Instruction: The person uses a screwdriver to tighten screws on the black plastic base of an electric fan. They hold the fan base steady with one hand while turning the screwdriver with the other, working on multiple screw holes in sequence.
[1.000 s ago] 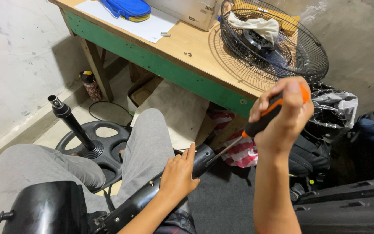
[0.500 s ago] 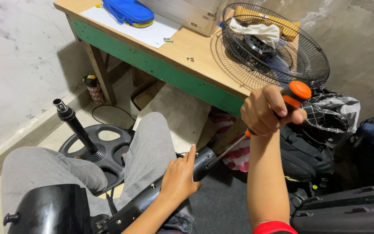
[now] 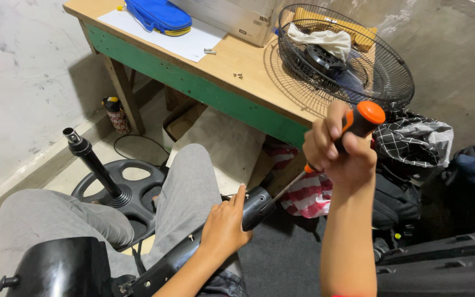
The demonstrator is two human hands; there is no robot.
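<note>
My right hand (image 3: 339, 148) grips a screwdriver (image 3: 362, 120) with an orange and black handle; its thin shaft slants down-left into the end of a black tube. My left hand (image 3: 225, 226) clasps that black fan tube (image 3: 257, 208), which lies across my lap over grey trousers. A black rounded fan housing (image 3: 61, 269) sits at the tube's lower end near my left knee.
A black round fan base with an upright post (image 3: 111, 187) stands on the floor at left. A green-edged wooden table (image 3: 221, 88) carries a wire fan grille (image 3: 347, 60), a blue pouch (image 3: 158, 14), paper and loose screws. Bags and a dark case lie at right.
My right hand has shifted slightly left and lower with the screwdriver, keeping its tip at the tube's end. My left hand stays on the tube.
</note>
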